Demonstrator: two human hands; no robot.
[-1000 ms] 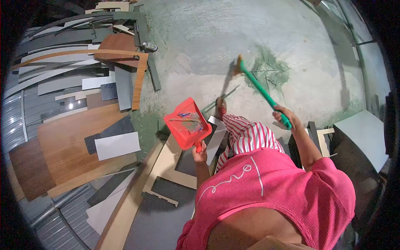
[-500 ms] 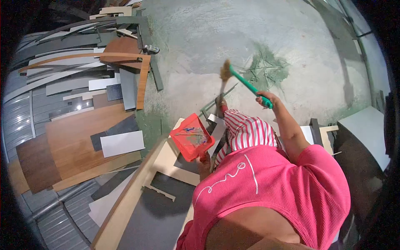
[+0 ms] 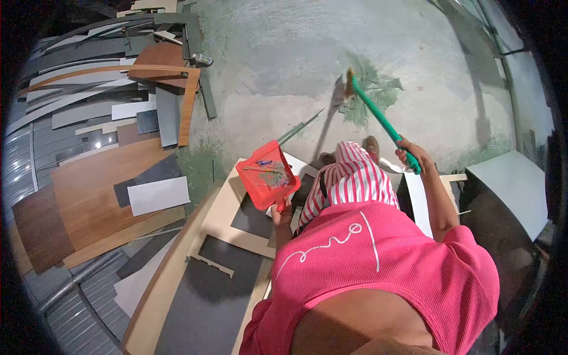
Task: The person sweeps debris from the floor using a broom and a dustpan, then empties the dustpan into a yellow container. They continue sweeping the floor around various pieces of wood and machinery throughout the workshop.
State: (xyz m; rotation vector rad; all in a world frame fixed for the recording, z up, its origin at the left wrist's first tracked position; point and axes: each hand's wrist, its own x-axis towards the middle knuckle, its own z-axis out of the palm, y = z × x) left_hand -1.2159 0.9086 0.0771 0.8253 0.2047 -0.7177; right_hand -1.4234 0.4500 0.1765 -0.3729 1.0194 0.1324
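Observation:
My left hand (image 3: pixel 281 212) is closed around the handle of a red dustpan (image 3: pixel 253 188), which sits in front of me over the pale boards. Bits of debris (image 3: pixel 270 171), some of them blue, lie in the pan. Out to the right, my right hand (image 3: pixel 412 155) grips the end of a green-handled brush (image 3: pixel 378 112). Its brown bristles (image 3: pixel 350 83) point away from me, over the concrete floor near a green patch (image 3: pixel 378 89). A thin green-grey strip (image 3: pixel 300 127) lies on the floor beyond the dustpan.
Stacked panels and strips (image 3: pixel 112 177) fill the left side, with a small can (image 3: pixel 202 60) at their edge. A pale wooden frame with dark panels (image 3: pixel 195 307) lies at my lower left. A light grey sheet (image 3: pixel 503 186) leans at the right. Concrete floor (image 3: pixel 278 53) stretches ahead.
The brush has swung right, with my right hand moving right and nearer to me. The dustpan stays in my left hand, slightly shifted. My feet now show apart on the floor.

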